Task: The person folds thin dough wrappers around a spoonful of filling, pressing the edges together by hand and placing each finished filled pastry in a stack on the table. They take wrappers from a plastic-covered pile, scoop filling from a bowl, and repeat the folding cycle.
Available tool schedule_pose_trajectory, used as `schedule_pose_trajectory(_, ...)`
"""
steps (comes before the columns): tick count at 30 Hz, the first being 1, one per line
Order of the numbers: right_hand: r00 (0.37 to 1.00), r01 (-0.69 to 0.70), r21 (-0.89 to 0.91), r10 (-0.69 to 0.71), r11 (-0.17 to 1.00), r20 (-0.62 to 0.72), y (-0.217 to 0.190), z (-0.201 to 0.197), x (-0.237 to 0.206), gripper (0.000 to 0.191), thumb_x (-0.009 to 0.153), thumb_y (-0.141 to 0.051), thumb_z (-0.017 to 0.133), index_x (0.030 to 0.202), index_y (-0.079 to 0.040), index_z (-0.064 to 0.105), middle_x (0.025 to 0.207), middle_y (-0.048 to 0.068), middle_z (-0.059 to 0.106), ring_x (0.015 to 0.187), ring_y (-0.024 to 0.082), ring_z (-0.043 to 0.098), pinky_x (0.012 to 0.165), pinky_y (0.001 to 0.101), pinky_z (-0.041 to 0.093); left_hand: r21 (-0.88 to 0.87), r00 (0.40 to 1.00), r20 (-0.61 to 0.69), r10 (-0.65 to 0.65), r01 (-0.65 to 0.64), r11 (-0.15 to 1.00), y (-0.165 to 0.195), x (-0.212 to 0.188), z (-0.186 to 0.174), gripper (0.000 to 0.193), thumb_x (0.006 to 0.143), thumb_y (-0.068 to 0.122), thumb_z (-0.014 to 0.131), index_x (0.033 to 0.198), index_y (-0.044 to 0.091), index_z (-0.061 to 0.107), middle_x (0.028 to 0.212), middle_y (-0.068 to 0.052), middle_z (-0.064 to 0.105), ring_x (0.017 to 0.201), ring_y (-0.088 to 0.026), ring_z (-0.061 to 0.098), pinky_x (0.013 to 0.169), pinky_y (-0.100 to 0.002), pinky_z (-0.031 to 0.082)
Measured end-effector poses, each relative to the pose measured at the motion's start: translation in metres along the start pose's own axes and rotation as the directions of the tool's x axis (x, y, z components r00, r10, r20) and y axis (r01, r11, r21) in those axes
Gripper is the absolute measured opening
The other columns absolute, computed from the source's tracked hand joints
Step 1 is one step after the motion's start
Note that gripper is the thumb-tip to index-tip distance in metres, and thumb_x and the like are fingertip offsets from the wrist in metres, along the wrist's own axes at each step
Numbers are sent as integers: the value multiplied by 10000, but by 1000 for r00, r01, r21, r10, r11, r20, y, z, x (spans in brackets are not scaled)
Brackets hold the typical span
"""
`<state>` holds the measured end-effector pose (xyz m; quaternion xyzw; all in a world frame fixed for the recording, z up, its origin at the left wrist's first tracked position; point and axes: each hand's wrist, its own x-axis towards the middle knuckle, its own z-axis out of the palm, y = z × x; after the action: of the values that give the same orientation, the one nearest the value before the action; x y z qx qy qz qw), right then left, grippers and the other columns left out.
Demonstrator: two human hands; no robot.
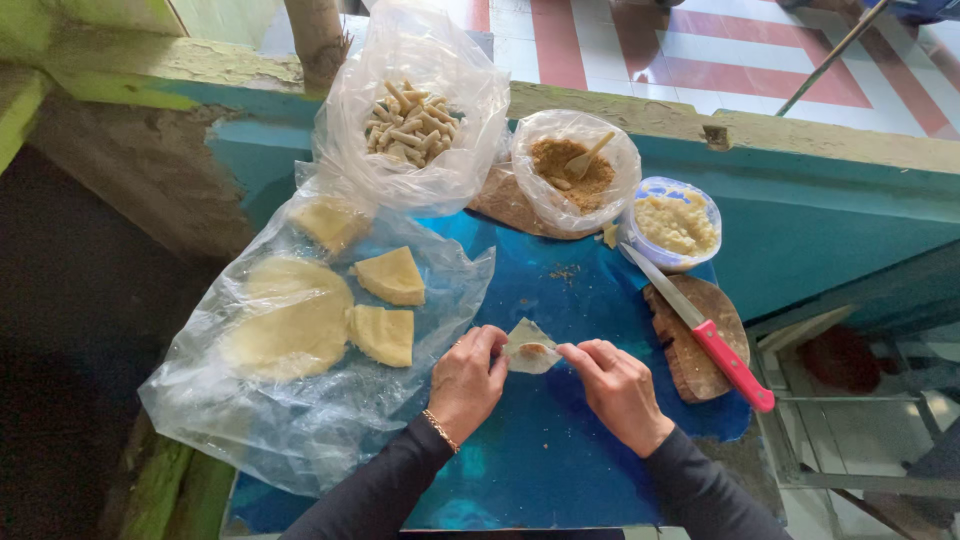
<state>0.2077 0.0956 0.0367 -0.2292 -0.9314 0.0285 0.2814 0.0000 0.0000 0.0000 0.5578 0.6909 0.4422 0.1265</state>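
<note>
Both hands, left hand (466, 378) and right hand (618, 385), pinch a filled dough wrapper (529, 347) just left of the pink-handled knife (700, 328).

Bare blue tabletop (560, 440) before bags (300, 400)

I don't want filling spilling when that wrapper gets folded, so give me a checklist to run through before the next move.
1. Both hands on the wrapper: ok. Left hand and right hand pinch the small wrapper piece from either side.
2. Filling sits inside the wrapper: ok, a brown dab shows at its middle.
3. Wrapper free of tears: cannot tell.
4. Knife out of the way: ok, it lies on the wooden board, red handle toward the person.
5. Work surface clean: not ok, crumbs lie on the blue sheet.
6. Spare cut wrappers in reach: ok, on the plastic bag.
</note>
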Motion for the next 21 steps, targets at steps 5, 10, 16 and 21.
schedule_pose_trajectory(5, 999, 33, 3, -33, 999, -33, -3, 2, -2, 367, 830, 17, 682, 1168, -125, 705, 953, 68, 679, 797, 260, 708, 673, 355, 567, -25, 1000, 3, -5, 5, 1000, 3, 0, -2, 183, 844, 112, 713, 1005, 97, 626, 898, -65, 671, 853, -289, 684, 718, -424, 531)
schedule_pose_trajectory(10, 994, 109, -30, -109, 994, -8, -3, 3, -2, 422, 799, 18, 690, 1200, -114, 699, 965, 69, 668, 808, 246, 702, 681, 356, 566, -27, 1000, -9, 16, -17, 1000, 3, 0, -3, 178, 857, 103, 699, 1018, 90, 623, 909, -74, 674, 861, -306, 684, 728, -435, 532)
schedule_pose_trajectory(16, 994, 106, -89, -107, 990, -17, 0, -4, -3, 448, 769, 29, 693, 1189, -128, 707, 954, 49, 660, 805, 227, 685, 682, 351, 555, -38, 1000, 2, 6, -5, 999, 4, 1, -5, 172, 860, 97, 691, 1019, 85, 625, 912, -79, 676, 859, -311, 688, 730, -435, 535)
schedule_pose_trajectory(21, 991, 137, -126, -136, 983, 14, 0, -8, -4, 408, 765, 14, 716, 1147, -130, 721, 951, 43, 658, 805, 218, 683, 663, 349, 537, -48, 1000, -8, 0, -1, 999, 3, 0, -5, 173, 864, 94, 686, 1028, 87, 630, 927, -75, 686, 869, -308, 694, 737, -431, 539)
